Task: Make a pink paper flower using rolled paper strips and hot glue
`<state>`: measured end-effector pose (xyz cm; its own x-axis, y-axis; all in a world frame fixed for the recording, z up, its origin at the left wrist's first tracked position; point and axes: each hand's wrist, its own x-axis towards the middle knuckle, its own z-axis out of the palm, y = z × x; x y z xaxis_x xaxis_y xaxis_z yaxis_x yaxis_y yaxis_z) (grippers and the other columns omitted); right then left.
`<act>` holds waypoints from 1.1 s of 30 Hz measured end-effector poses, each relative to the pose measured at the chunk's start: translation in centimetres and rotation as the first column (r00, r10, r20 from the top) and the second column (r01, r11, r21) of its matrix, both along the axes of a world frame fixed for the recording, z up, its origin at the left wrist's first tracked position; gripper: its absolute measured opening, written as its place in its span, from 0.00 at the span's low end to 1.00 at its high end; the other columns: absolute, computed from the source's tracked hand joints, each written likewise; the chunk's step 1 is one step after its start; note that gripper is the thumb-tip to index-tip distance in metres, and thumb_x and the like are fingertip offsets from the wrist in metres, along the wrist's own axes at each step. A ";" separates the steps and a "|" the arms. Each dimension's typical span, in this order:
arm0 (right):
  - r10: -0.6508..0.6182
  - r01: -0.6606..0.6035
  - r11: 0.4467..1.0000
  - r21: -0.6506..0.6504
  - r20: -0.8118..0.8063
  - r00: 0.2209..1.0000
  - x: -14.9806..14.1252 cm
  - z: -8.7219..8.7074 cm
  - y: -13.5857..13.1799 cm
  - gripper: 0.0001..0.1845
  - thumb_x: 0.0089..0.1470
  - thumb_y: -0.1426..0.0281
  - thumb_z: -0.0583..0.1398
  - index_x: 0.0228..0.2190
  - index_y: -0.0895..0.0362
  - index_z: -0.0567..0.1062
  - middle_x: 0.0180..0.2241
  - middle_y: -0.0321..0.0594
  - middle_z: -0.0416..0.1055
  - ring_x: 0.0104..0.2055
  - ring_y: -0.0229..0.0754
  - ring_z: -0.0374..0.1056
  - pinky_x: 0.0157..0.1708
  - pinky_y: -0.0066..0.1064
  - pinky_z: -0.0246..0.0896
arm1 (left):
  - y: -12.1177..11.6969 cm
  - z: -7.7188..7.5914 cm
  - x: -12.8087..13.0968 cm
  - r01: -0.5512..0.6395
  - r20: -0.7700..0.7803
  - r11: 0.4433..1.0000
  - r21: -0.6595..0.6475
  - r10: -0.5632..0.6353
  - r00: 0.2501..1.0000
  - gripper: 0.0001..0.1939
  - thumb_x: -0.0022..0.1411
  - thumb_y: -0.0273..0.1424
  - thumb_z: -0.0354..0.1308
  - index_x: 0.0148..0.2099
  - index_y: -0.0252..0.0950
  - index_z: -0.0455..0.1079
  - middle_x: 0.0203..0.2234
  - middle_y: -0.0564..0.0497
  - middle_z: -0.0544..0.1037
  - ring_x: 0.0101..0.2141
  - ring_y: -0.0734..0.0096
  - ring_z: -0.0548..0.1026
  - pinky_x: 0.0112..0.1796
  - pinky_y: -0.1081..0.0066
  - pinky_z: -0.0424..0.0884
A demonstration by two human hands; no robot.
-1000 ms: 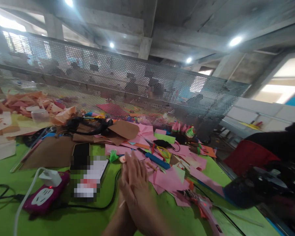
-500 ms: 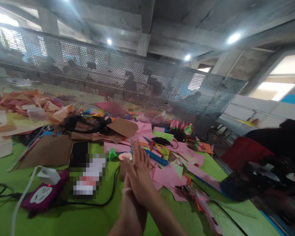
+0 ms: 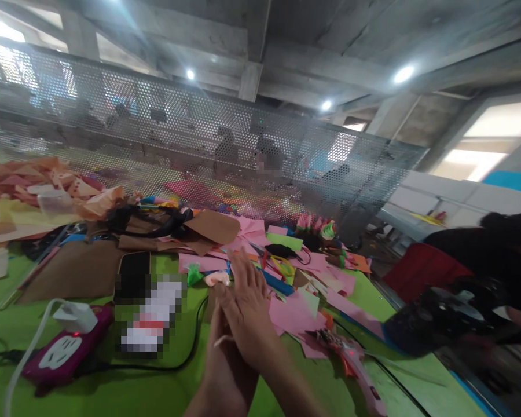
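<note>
My right hand (image 3: 246,313) lies flat across my left hand (image 3: 219,329), palm to palm, fingers stretched forward. From between them, at the left side, the end of a thin pale strand (image 3: 223,340) pokes out; the rest of it is hidden by the palms. Just beyond my fingertips sits a pale pinkish-white lump (image 3: 217,278), perhaps soft clay in a wrapper. A small bright-green lump (image 3: 194,274) lies to its left. A blue strip-like tool (image 3: 278,283) and loose pink paper (image 3: 297,313) are to the right of my right hand.
On the green table (image 3: 147,391) are a purple power strip (image 3: 63,350) with a white plug, a dark phone (image 3: 134,272) and a blurred-out screen. A pink glue gun (image 3: 351,359) with its cord lies at right. A perforated metal screen (image 3: 191,139) stands behind. A person in black sits at right.
My right hand slides over the left, shifting forward and then barely moving. The pale lump beyond the fingertips shows more fully. The view has swung slightly to the right.
</note>
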<state>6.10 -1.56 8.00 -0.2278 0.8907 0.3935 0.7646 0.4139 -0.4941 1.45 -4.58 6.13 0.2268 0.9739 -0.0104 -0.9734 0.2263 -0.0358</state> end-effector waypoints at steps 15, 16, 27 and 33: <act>0.053 -0.029 0.996 0.079 -0.310 0.949 1.8 1.6 4.5 0.28 0.66 0.55 0.47 0.64 0.48 0.55 0.65 0.42 0.55 0.67 0.47 0.48 0.63 0.47 0.47 | -0.1 -1.8 -1.1 0.100 -0.046 0.988 -0.115 -0.106 0.993 0.25 0.67 0.46 0.45 0.57 0.41 0.71 0.52 0.42 0.78 0.53 0.59 0.74 0.50 0.62 0.69; 0.053 -0.031 0.995 0.090 -0.253 0.966 1.9 1.4 4.1 0.28 0.66 0.55 0.47 0.64 0.48 0.55 0.65 0.42 0.54 0.68 0.47 0.46 0.64 0.48 0.45 | -0.1 -1.7 -1.2 0.088 -0.046 0.992 -0.093 -0.092 0.995 0.25 0.68 0.46 0.45 0.57 0.42 0.71 0.52 0.43 0.78 0.53 0.59 0.74 0.51 0.62 0.69; 0.154 -0.154 0.986 -0.069 -0.012 0.988 -0.6 0.0 -2.5 0.29 0.66 0.55 0.46 0.66 0.42 0.48 0.69 0.33 0.42 0.71 0.51 0.35 0.66 0.56 0.37 | 0.6 -1.7 -0.5 -0.147 -0.131 0.988 0.051 0.152 0.980 0.23 0.69 0.45 0.44 0.64 0.52 0.61 0.63 0.56 0.65 0.65 0.65 0.56 0.64 0.62 0.49; 0.009 -0.014 0.998 -0.059 -0.078 0.997 -0.6 -0.9 -0.9 0.29 0.68 0.58 0.44 0.67 0.43 0.44 0.70 0.35 0.36 0.71 0.54 0.30 0.65 0.61 0.32 | 0.5 -1.5 -0.2 -0.071 -0.169 0.997 0.034 0.076 0.983 0.28 0.67 0.46 0.46 0.67 0.48 0.56 0.67 0.54 0.57 0.66 0.60 0.52 0.64 0.61 0.51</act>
<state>5.52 -2.47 7.13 -0.2089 0.9104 0.3572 0.7185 0.3907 -0.5755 1.21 -4.05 4.66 0.1521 0.9882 -0.0155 -0.9787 0.1528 0.1373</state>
